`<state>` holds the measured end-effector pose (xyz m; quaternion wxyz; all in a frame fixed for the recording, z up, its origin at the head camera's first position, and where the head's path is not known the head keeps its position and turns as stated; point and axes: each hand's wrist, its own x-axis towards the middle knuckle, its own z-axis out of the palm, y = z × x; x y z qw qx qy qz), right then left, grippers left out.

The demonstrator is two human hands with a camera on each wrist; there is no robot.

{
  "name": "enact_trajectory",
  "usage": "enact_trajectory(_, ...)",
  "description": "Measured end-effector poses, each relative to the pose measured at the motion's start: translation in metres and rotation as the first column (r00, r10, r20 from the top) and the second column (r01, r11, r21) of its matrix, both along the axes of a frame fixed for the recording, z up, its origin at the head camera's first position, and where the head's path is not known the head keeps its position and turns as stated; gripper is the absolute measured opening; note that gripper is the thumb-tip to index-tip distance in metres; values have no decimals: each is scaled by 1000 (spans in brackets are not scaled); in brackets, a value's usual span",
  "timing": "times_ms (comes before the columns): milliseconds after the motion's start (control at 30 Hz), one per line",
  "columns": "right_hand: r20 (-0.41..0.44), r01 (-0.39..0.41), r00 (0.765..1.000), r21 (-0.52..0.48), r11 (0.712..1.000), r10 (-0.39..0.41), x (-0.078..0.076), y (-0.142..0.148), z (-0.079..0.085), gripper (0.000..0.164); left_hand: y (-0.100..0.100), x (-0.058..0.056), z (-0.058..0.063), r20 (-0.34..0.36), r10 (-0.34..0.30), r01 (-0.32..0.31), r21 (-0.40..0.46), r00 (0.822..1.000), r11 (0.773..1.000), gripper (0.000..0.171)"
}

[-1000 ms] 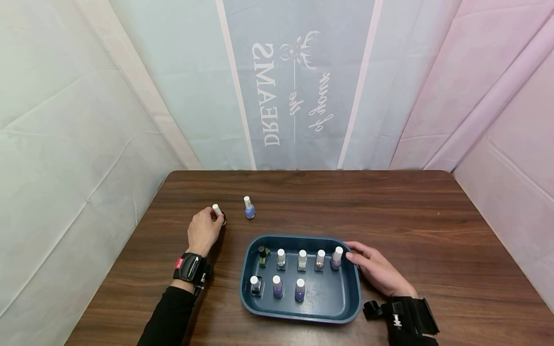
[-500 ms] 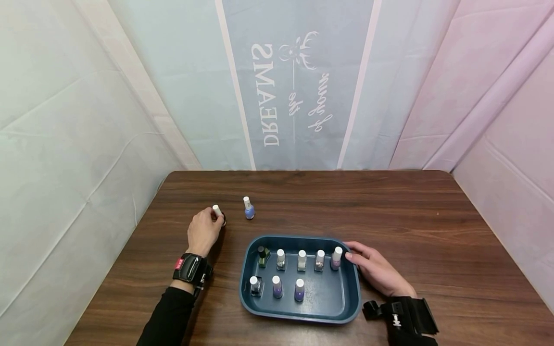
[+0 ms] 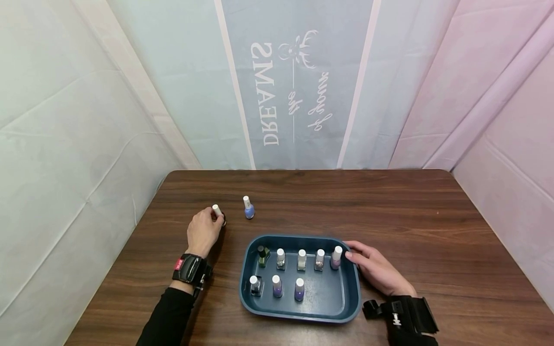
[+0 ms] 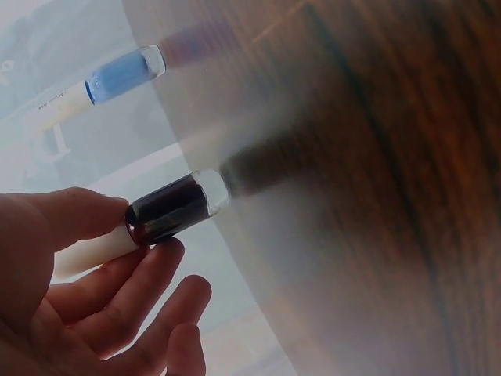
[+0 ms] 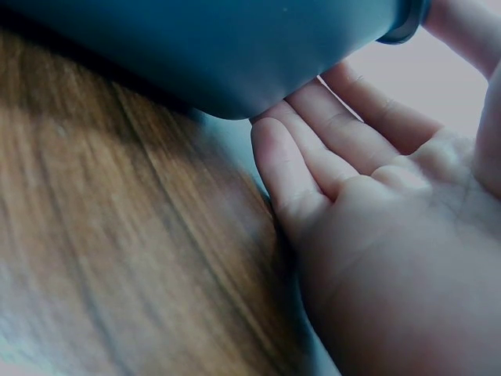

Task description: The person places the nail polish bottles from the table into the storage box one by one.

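Note:
My left hand [image 3: 203, 232] pinches a dark nail polish bottle [image 4: 174, 210] with a white cap, at the table's left. In the left wrist view the thumb and fingertips are where cap and dark glass meet, and the bottle's base is at the wood. Just right of it stands a blue nail polish bottle [image 3: 249, 211], untouched. My right hand [image 3: 383, 271] grips the upper right corner of a dark blue tray [image 3: 303, 318], its thumb over the rim and the other fingers along the outer wall. The right wrist view shows these fingers against the wall.
Inside the tray several nail polish bottles stand in two rows, among them a green one [image 3: 263, 257] with a dark cap and a purple one [image 3: 299, 291]. The brown wooden table [image 3: 415, 211] meets hanging cloth [image 3: 298, 154] at its back edge.

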<state>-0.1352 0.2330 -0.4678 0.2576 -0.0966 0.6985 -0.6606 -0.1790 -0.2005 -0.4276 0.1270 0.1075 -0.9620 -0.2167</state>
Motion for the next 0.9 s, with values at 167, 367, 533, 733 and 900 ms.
enact_trajectory(167, -4, 8, 1000, -17, 1000, -9, -1, 0, -1, 48, 1, 1, 3, -9, -10, 9, -16, 1000, 1000, 20)
enact_trajectory(367, -13, 2, 1000, -28, 1000, -3, 0, 0, -2, 46, 1, 3, 4, -6, -12, 12, -20, 1000, 1000, 20)
enact_trajectory(533, -13, -1, 1000, -33, 999, 1, 1, 1, -2, 46, 2, 5, 5, -9, -17, 17, -23, 1000, 1000, 21)
enact_trajectory(733, -21, -8, 1000, -59, 998, 7, 2, 1, -1, 45, 3, 6, 9, -29, -20, 19, -38, 999, 999, 21)
enact_trajectory(900, -23, -9, 1000, -51, 999, 7, 1, 1, -2, 44, 3, 7, 11, -35, -24, 22, -47, 999, 999, 21)
